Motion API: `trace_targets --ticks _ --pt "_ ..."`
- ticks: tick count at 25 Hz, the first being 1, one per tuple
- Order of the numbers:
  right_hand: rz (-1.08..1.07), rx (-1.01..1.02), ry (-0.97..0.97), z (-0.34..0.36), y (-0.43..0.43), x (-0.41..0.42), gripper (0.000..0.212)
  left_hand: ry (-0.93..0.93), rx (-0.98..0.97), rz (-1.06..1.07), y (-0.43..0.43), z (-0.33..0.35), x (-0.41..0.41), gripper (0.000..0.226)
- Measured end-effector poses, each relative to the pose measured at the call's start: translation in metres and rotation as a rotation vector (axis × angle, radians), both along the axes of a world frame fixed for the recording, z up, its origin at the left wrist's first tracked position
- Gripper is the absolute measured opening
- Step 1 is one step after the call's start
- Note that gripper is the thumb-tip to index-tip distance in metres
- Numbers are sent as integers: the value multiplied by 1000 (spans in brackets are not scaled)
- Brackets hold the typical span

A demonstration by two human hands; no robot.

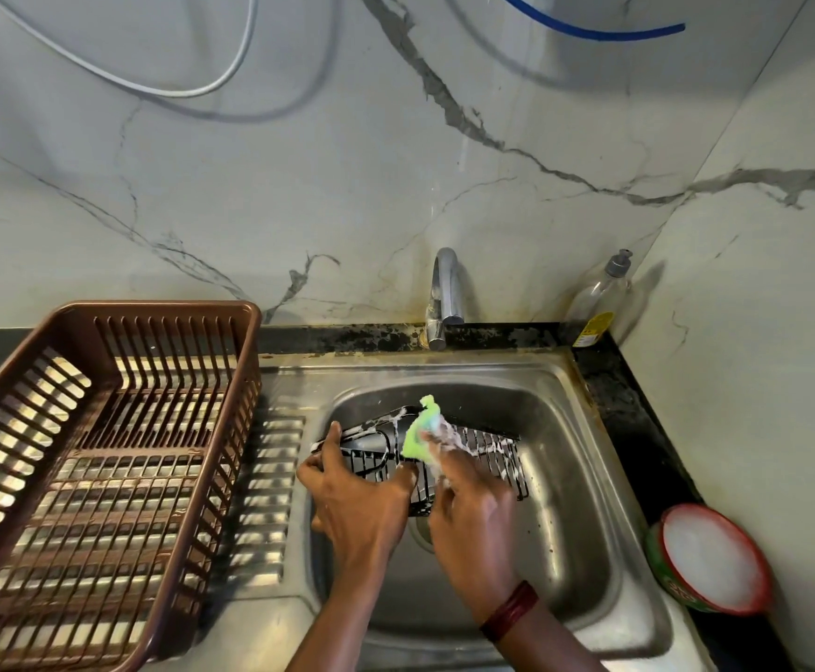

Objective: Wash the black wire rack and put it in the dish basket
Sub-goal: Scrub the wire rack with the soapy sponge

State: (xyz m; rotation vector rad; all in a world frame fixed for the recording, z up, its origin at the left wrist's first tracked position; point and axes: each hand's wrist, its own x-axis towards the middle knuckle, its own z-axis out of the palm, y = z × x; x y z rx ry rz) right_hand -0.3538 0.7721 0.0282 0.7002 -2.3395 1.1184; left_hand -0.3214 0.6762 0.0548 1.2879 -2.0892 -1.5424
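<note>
The black wire rack (490, 453) lies tilted in the steel sink (585, 482), streaked with white foam. My left hand (354, 497) grips its left end, fingers curled over the wires. My right hand (468, 511) holds a soapy green sponge (420, 436) and presses it on the middle of the rack. The brown plastic dish basket (105, 458) stands on the draining board to the left of the sink, with nothing in it.
A chrome tap (444, 293) rises behind the sink, with no water running. A clear soap bottle (597, 295) stands at the back right corner. A round tub of white dish soap (713, 560) sits on the dark counter to the right of the sink.
</note>
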Motion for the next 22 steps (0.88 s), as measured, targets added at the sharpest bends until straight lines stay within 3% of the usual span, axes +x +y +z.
trace_targets --ticks 5,7,11,13,16,19,20,22 --pt "118 83 193 -26 15 5 31 40 79 71 -12 -4 -5 96" --pt "226 122 274 -35 25 1 33 78 163 136 -16 -9 -7 92" --pt "243 263 367 -59 56 -20 45 164 283 196 -28 -39 -9 110" --pt "163 296 295 -73 75 -30 48 183 325 217 -31 -32 -8 113" --pt "12 321 177 -93 97 -42 47 201 373 241 -33 -23 -6 70" --pt "-57 288 80 -95 108 -47 45 205 395 263 -42 -36 -8 76" --pt "-97 247 7 -93 109 -48 45 217 388 272 -45 -38 -7 79" --pt "-196 13 -343 -89 110 -52 45 242 406 271 -51 -40 -6 76"
